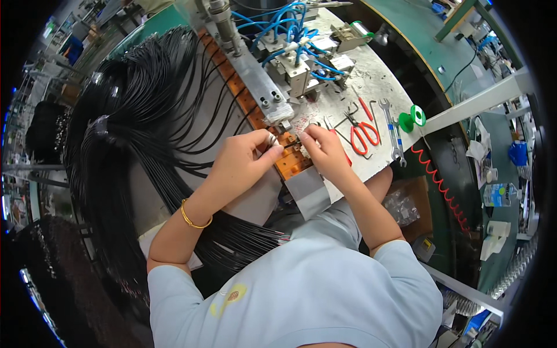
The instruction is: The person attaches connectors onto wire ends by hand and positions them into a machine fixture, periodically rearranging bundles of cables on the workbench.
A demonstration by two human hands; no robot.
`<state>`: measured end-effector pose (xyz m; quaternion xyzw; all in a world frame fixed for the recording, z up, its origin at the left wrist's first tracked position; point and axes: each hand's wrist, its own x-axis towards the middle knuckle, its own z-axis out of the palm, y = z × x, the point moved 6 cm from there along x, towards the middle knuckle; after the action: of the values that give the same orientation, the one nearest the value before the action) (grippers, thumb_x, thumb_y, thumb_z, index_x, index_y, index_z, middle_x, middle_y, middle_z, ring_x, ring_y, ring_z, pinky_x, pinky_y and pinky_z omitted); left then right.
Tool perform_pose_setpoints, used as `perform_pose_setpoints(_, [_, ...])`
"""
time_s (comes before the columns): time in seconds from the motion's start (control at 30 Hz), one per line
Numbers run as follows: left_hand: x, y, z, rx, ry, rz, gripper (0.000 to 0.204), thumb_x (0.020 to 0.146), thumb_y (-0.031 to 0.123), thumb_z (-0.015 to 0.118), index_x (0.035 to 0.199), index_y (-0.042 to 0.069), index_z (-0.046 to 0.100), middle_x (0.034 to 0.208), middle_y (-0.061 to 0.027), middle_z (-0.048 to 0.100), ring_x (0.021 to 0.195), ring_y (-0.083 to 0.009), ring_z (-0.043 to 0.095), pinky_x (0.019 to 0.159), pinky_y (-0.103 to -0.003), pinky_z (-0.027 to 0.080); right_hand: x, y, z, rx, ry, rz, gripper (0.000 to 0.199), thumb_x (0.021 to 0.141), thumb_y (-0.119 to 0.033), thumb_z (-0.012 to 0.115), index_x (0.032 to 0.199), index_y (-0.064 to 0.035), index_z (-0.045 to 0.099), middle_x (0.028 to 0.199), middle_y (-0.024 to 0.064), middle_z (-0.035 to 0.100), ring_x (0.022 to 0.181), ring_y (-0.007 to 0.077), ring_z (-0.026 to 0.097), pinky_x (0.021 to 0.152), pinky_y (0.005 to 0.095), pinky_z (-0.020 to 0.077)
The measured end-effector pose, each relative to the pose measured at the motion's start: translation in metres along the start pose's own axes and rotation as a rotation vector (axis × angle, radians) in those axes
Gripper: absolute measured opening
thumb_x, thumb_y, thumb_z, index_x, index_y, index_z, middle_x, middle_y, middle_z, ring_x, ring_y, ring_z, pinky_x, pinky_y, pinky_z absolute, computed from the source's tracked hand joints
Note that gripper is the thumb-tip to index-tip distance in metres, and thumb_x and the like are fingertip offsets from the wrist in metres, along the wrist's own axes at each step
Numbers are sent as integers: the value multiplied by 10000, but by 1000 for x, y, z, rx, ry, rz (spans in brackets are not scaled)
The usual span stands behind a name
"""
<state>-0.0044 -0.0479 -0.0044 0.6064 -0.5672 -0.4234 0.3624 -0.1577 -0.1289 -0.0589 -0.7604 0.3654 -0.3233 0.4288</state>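
My left hand [241, 165] is closed at the near end of an orange-brown fixture rail [295, 167], thumb against the bent fingers. Something small and silvery shows by its index finger; what it pinches is too small to name. Across the rail, my right hand [328, 155] is closed too, its fingertips pressed together over the fixture, and their contents are hidden. Just beyond both hands is the tip of a metal machine arm [261, 87]. Thin black cables [174, 124] run from a large bundle on the left up to the rail.
Blue air tubes [299, 43] crowd the machine at the back. Right of my hands lie red-handled scissor-like cutters [365, 139], wrenches [393, 130] and a green wire spool [412, 119]. A red coiled cord [438, 182] hangs at the right, above a cardboard box [419, 197].
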Motion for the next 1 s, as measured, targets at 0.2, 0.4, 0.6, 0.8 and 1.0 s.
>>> perform_pose_setpoints(0.2, [8,-12,-1,225,47,26,231,852,206,655,875,-23,631,633,-94,580,550,-112,506,522,-282,400,5,38,14,323,-110,109,230,891,-179,538,760,8,512,658,145,517,615,290,501,572,371,382])
perform_pose_setpoints(0.4, [7,-9,-2,85,30,43,246,854,205,658,886,-39,645,628,-89,590,558,-98,499,518,-278,394,3,-13,-7,-186,55,-112,139,883,-162,586,864,-25,575,764,81,574,694,180,521,629,306,385])
perform_pose_setpoints(0.6, [5,3,2,58,-111,-30,195,857,165,665,886,-27,655,679,-2,590,607,-45,476,547,-221,381,-4,-48,-1,-49,-42,-440,114,813,-101,654,897,-41,604,832,74,607,805,226,573,704,318,423])
perform_pose_setpoints(0.8, [6,-4,0,24,-60,22,171,834,148,678,835,-17,632,628,-17,564,552,-58,455,512,-246,375,-9,-51,-5,24,-83,-307,126,783,-62,662,889,-35,601,820,80,603,821,245,571,739,341,435])
perform_pose_setpoints(1.0, [4,3,0,50,63,24,139,796,69,695,814,-8,581,658,-10,548,550,-44,430,504,-229,361,-14,-72,-3,-219,51,-554,144,759,-19,650,896,-22,604,853,82,619,831,228,586,740,308,454])
